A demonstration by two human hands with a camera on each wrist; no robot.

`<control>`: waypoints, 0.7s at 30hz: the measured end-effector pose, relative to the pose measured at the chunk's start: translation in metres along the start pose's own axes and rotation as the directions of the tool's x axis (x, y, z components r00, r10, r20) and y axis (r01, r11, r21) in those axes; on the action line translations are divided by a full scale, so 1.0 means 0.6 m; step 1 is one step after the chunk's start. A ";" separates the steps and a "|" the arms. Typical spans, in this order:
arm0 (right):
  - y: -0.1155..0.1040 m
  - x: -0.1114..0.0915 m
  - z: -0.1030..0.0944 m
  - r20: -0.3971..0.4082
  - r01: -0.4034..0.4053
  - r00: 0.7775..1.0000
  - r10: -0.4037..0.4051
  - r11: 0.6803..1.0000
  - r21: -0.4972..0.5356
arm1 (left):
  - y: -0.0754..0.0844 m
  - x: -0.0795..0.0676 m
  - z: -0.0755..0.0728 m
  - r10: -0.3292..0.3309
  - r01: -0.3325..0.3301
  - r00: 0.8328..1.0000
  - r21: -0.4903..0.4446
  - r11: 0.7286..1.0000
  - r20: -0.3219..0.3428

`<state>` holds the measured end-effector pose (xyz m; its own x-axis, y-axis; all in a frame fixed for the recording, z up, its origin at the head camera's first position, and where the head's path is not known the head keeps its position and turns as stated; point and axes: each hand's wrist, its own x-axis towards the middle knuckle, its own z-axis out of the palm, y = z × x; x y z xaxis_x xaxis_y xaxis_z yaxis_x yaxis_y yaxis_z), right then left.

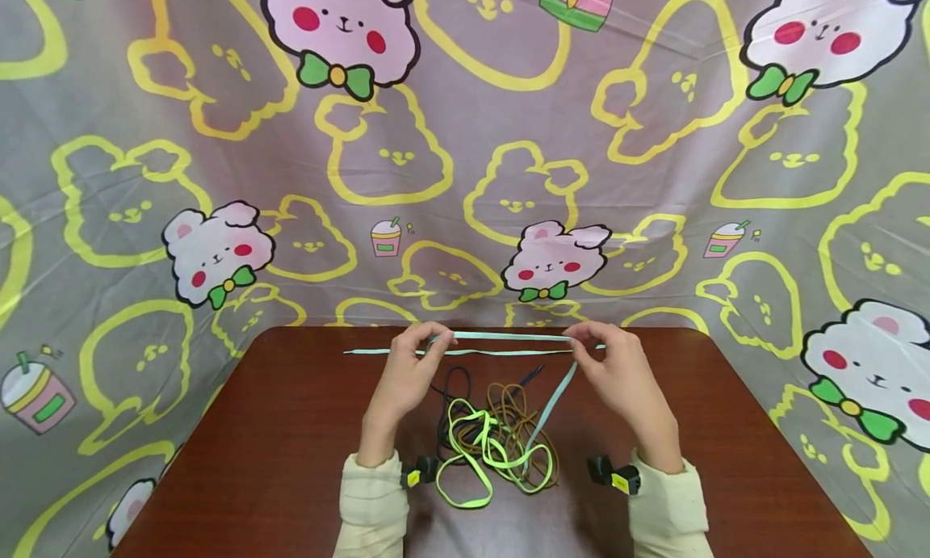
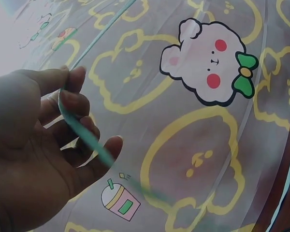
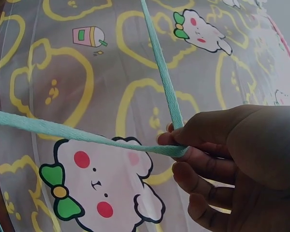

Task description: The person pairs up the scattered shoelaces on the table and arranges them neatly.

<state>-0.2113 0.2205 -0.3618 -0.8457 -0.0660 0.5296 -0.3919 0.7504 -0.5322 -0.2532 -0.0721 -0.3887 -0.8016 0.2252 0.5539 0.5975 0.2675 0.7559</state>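
Between my two hands a flat mint-green shoelace (image 1: 508,337) is stretched level above the far part of the table. My left hand (image 1: 408,368) pinches it between thumb and forefinger. A blurred loose length of the shoelace (image 2: 89,137) trails past the other fingers in the left wrist view. On the other side my right hand (image 1: 617,364) pinches the same lace with thumb and forefinger. From there the lace bends and hangs slack toward the pile, shown in the right wrist view as a lower strand (image 3: 53,128).
Below the hands lies a tangled pile with a neon yellow lace (image 1: 475,503), a brown lace (image 1: 555,453) and a dark lace (image 1: 441,429). Another mint-green lace (image 1: 363,351) lies straight across the far part of the brown table (image 1: 276,461). A patterned cloth (image 1: 465,211) hangs behind.
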 end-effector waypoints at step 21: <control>0.025 -0.002 -0.022 -0.078 0.009 0.997 -0.012 0.999 -0.042 | 0.021 -0.003 -0.028 0.090 -0.075 0.977 0.080 0.994 -0.193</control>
<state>-0.2111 0.2407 -0.3616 -0.8099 -0.0232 0.5861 -0.3836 0.7769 -0.4994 -0.2447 -0.0852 -0.3744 -0.7340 0.0635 0.6762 0.6560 0.3240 0.6817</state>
